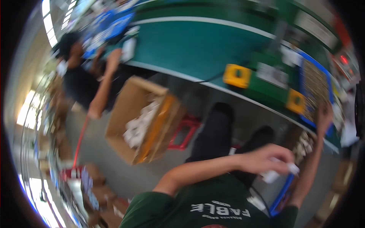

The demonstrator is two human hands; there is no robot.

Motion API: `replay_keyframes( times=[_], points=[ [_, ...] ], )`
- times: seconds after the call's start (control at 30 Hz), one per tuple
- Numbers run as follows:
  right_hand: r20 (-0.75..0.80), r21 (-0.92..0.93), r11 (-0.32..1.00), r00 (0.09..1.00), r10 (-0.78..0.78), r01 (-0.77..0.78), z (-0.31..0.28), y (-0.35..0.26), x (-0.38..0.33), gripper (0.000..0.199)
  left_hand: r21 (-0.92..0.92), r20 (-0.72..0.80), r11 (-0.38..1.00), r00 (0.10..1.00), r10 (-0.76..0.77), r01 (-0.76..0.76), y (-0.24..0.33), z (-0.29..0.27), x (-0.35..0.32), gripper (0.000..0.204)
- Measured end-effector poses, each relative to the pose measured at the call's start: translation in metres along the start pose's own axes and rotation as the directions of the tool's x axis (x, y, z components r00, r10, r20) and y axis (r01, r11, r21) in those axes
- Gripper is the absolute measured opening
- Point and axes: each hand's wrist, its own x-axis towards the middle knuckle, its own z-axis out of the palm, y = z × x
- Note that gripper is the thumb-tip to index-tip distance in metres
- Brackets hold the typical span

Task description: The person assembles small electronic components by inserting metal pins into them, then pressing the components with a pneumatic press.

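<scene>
My left hand (270,156) is in front of my body with its fingers curled round a small white piece (270,176). Motion blur hides the exact kind of that piece. Farther right, my right hand (324,116) reaches to the near right edge of a blue tray (330,78). Many small brass-coloured parts (315,85) fill the tray. Blur smears the fingers of that hand, and I cannot make out whether they hold a part. Beside the tray stands a green machine (266,72) with yellow blocks (237,75) on its front.
A green-topped bench (182,45) runs across the front. An open cardboard box (114,125) with white pieces inside stands at my left, by a red stool (184,132). Another person (85,76) sits at the bench farther left. More white pieces (304,145) lie below the tray.
</scene>
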Motion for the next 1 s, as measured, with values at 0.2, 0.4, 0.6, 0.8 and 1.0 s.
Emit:
replay_keyframes(
  times=[0.2, 0.4, 0.6, 0.8, 1.0],
  points=[
    [-0.422, -0.016, 0.973, 0.881, -0.216, 0.231, -0.045, -0.045, -0.003, 0.026, -0.025, -0.384, 0.993, 0.916, -0.116, 0.116, -0.075, -0.033, -0.041, 0.013],
    [-0.568, 0.120, 0.976, 0.819, -0.082, 0.180, -0.061, -0.099, -0.045, 0.021, -0.059, -0.606, 0.997, 0.792, -0.074, 0.048, -0.110, -0.050, -0.071, 0.010],
    [-0.513, 0.489, 0.866, 0.838, 0.187, 0.106, -0.028, -0.165, -0.128, 0.016, -0.084, -0.728, 0.995, 0.679, -0.095, 0.049, -0.120, -0.061, -0.092, 0.017],
    [-0.286, 0.739, 0.672, 0.883, 0.372, -0.044, 0.008, -0.201, -0.200, 0.011, -0.060, -0.749, 0.998, 0.660, -0.064, 0.028, -0.117, -0.057, -0.071, 0.018],
    [0.099, 0.878, 0.376, 0.882, 0.462, -0.295, 0.040, -0.204, -0.231, 0.012, -0.085, -0.739, 0.996, 0.668, -0.088, 0.038, -0.132, -0.036, -0.058, 0.014]
  ],
)
